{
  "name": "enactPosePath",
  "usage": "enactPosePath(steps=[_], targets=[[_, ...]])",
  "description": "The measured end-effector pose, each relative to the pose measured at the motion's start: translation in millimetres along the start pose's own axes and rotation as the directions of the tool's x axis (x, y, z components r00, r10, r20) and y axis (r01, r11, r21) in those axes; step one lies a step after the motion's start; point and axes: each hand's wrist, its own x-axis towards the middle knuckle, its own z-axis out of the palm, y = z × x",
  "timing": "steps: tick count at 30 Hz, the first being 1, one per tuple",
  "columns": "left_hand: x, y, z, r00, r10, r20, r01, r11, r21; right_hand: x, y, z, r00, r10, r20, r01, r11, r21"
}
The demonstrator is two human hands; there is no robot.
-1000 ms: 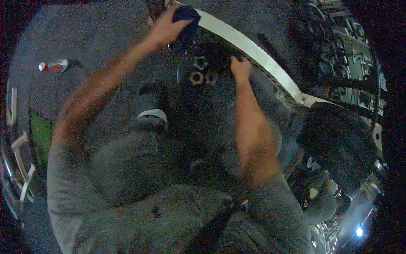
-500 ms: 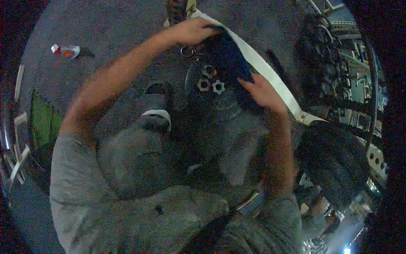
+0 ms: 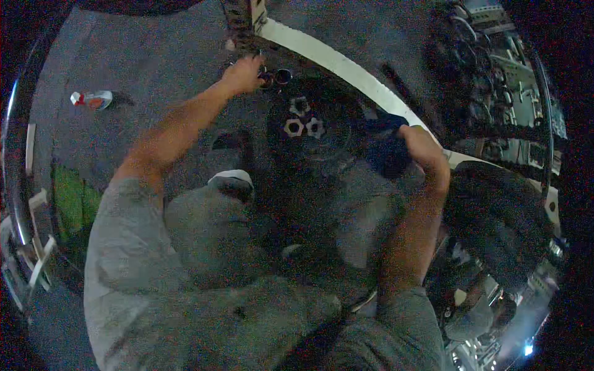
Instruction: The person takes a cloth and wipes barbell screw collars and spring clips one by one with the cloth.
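Note:
My left hand [image 3: 243,75] is stretched forward to a small group of metal rings. Its fingertips meet the nearest ring [image 3: 266,79], but blur and dim light hide whether they grip it. Another ring [image 3: 283,76] lies just to the right. My right hand [image 3: 424,147] is closed around a bunched dark blue cloth [image 3: 387,151] that hangs beside the white curved bar. Between my hands, a dark round plate [image 3: 337,145] bears a hexagonal metal ring [image 3: 293,128], a star-shaped metal piece [image 3: 315,128] and a similar dark piece [image 3: 299,106].
A white curved bar [image 3: 346,68] runs behind the plate, joined to an upright post [image 3: 255,15]. A clear bottle with a red-and-white top [image 3: 93,99] lies on the floor at left. Racks with metal parts [image 3: 495,86] line the right side.
My left hand has let go of the blue cloth and moved left to the rings. My right hand has drawn the cloth to the right, off the bar. The view has shifted slightly.

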Motion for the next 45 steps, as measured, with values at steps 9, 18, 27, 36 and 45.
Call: enactPosePath(steps=[9, 18, 27, 36, 45], targets=[[40, -5, 35, 0.993, 0.119, 0.010, -0.120, 0.985, 0.121, -8, 4, -4, 0.883, 0.459, -0.100, -0.344, 0.777, 0.527], [29, 10, 13, 0.949, 0.185, -0.255, -0.197, 0.980, -0.025, 3, 23, 10, 0.711, 0.631, -0.311, 0.425, -0.033, 0.904], [-7, 40, -71, 0.968, -0.123, -0.217, 0.023, 0.911, -0.411, 26, 27, 8, 0.669, 0.655, -0.350, 0.674, -0.337, 0.658], [-22, 95, -126, 0.942, -0.013, -0.335, -0.256, 0.619, -0.743, 37, -7, 10, 0.443, 0.581, -0.683, 0.858, -0.054, 0.510], [-25, 119, -150, 0.869, 0.105, -0.484, -0.435, 0.628, -0.645, 32, -44, 4, 0.687, 0.562, -0.460, 0.682, -0.282, 0.675]])
